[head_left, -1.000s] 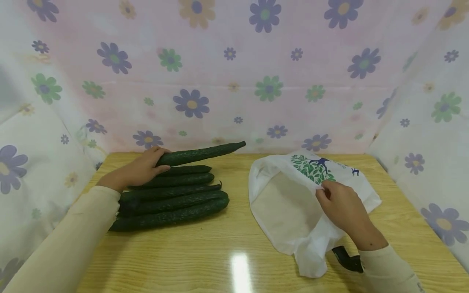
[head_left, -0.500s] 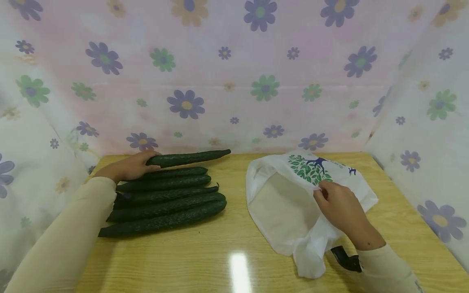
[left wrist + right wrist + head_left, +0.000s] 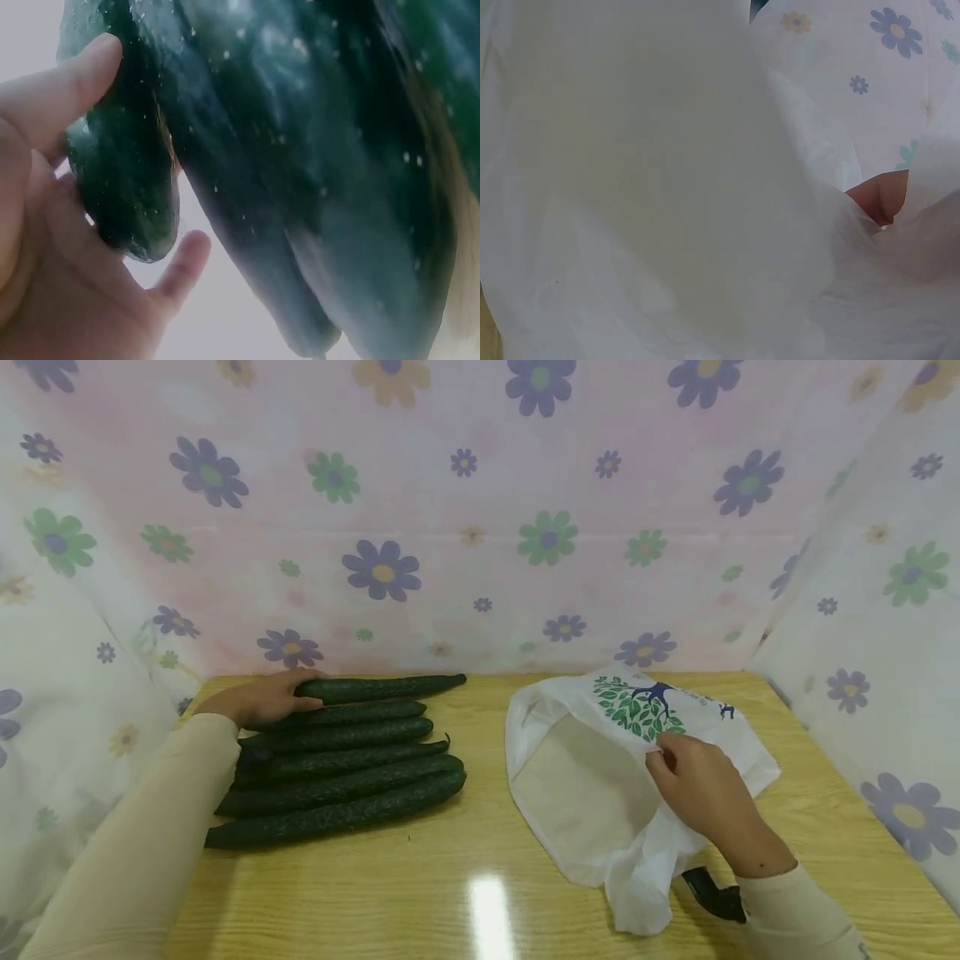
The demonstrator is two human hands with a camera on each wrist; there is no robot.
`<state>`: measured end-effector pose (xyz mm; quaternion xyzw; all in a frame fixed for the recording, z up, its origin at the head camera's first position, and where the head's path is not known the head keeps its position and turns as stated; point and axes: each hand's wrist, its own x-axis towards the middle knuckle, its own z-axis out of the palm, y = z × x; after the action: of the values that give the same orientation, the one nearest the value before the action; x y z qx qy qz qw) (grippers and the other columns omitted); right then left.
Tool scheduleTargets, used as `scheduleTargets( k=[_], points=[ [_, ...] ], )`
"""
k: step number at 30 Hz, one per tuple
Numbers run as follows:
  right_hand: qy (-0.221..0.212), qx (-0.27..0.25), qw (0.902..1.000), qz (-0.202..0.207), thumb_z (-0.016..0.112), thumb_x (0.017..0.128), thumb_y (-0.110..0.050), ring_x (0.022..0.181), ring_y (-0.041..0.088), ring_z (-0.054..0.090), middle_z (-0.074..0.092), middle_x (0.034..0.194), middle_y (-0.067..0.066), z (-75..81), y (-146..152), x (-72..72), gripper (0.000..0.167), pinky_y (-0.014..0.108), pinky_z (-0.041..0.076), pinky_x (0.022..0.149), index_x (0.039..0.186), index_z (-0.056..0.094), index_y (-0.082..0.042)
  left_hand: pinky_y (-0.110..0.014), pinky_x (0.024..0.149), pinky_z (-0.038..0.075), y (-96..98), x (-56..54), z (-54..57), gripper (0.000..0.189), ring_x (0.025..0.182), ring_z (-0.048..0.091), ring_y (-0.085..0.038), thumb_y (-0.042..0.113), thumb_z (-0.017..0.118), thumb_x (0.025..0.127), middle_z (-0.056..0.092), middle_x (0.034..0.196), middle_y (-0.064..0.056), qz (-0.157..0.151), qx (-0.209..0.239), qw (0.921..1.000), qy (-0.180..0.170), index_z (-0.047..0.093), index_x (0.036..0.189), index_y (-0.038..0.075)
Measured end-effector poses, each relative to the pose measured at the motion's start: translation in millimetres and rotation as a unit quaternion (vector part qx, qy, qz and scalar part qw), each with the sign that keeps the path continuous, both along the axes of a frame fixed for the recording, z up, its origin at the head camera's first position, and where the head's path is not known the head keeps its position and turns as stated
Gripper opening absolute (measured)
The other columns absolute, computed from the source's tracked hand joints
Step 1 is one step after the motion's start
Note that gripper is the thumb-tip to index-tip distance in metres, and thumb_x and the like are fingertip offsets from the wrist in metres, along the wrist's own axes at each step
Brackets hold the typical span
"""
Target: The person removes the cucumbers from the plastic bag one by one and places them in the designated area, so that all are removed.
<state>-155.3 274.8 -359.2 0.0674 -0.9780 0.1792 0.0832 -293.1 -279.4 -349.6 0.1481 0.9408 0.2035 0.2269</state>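
In the head view, my left hand (image 3: pixel 266 697) holds the left end of the farthest dark green cucumber (image 3: pixel 382 687), which lies along the table's back. The left wrist view has the thumb (image 3: pixel 94 71) across this cucumber (image 3: pixel 131 180), the little finger sticking out past its end. Several more cucumbers (image 3: pixel 345 810) lie side by side in front of it, their tips pointing right. At the right, my right hand (image 3: pixel 708 793) pinches the rim of a white plastic bag (image 3: pixel 570 785) with a green tree print. Its mouth gapes toward the left. In the right wrist view, white plastic (image 3: pixel 667 187) covers most of the picture.
A black curved object (image 3: pixel 716 897) pokes out from beneath the bag near my right sleeve. The wooden table (image 3: pixel 375 893) reflects a bright light at its front. Flowered cloth (image 3: pixel 480 527) hangs behind and on both sides.
The farthest cucumber has come down from a raised, tilted position and moved left, to lie beside the others with my left hand on it. My right hand keeps its pinch on the bag's rim.
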Motion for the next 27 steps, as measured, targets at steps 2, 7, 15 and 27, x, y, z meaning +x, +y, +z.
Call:
scheduleTargets(
  k=[2, 7, 15, 27],
  points=[
    [0.002, -0.001, 1.0, 0.0, 0.049, 0.099, -0.012, 0.053, 0.015, 0.039, 0.037, 0.059, 0.001, 0.3, 0, -0.2, 0.031, 0.027, 0.031, 0.053, 0.068, 0.045, -0.012, -0.072, 0.104, 0.033, -3.4, -0.8, 0.5, 0.061, 0.142, 0.026, -0.058, 0.039, 0.049, 0.106, 0.017, 0.161, -0.031, -0.005, 0.004, 0.9999, 0.008, 0.028, 0.157, 0.014],
    [0.001, -0.001, 1.0, -0.002, 0.049, 0.099, -0.012, 0.053, 0.015, 0.039, 0.037, 0.059, 0.0, -0.3, 0, 0.0, 0.031, 0.027, 0.031, 0.053, 0.068, 0.045, -0.012, -0.071, 0.101, 0.036, -9.3, -1.3, 2.2, 0.054, 0.139, 0.032, -0.057, 0.037, 0.049, 0.106, 0.021, 0.159, -0.03, -0.014, -0.002, 0.9998, 0.017, 0.031, 0.154, 0.018],
    [-0.004, -0.003, 1.0, -0.001, 0.049, 0.099, -0.013, 0.054, 0.015, 0.039, 0.038, 0.06, 0.001, 2.0, 0, 1.8, 0.031, 0.027, 0.031, 0.053, 0.068, 0.045, -0.012, -0.069, 0.102, 0.038, -5.0, -2.8, 2.5, 0.051, 0.136, 0.038, -0.056, 0.029, 0.046, 0.108, 0.024, 0.158, -0.034, -0.018, -0.056, 0.9982, 0.009, 0.032, 0.154, 0.012],
    [-0.008, -0.002, 1.0, 0.0, 0.05, 0.1, -0.014, 0.055, 0.015, 0.041, 0.039, 0.061, 0.001, 4.9, -4, 4.5, 0.031, 0.027, 0.031, 0.053, 0.069, 0.047, -0.011, -0.074, 0.109, 0.024, 17.5, -4.4, 2.2, 0.054, 0.14, 0.029, -0.058, 0.027, 0.043, 0.108, 0.027, 0.157, -0.034, 0.01, -0.093, 0.9947, 0.042, 0.031, 0.156, 0.005]
  ],
)
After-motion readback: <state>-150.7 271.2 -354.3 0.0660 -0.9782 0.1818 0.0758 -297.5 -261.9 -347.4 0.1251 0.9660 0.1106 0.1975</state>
